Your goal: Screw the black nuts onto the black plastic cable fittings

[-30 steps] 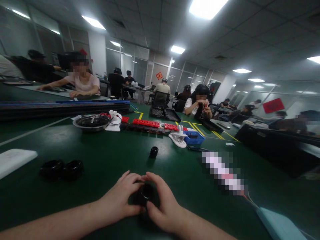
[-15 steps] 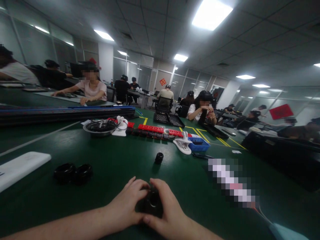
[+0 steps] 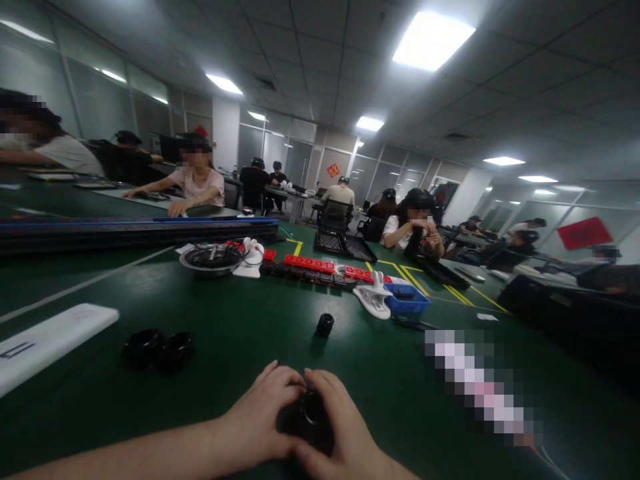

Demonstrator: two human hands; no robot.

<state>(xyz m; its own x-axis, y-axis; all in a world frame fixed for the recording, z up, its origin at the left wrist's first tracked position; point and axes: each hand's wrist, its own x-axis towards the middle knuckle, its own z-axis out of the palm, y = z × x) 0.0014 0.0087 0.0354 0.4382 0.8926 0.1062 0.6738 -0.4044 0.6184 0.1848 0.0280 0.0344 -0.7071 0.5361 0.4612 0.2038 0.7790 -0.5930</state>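
Note:
My left hand [image 3: 265,415] and my right hand [image 3: 349,427] curl around a glossy black round part [image 3: 311,419] low in the middle of the view. Its top seems to have a ring-shaped edge, and its sides are mostly hidden by my fingers and thumbs. Both hands are closed about it from opposite sides, close to the green tabletop [image 3: 240,320]. A small black ribbed cylinder [image 3: 325,325] stands beyond my fingertips. To the left, two black ring-like parts [image 3: 143,348] lie side by side.
A white slab [image 3: 60,343] lies at the left. Farther back are a metal bowl [image 3: 213,270] with dark cables, red-topped modules [image 3: 310,265], white clips [image 3: 373,297] and a blue bin [image 3: 407,300]. A blurred-out strip stretches along the right. Several people sit at tables behind.
The view has shifted slightly, so the table and its things appear a little lower and farther right. My hands stay around the black part.

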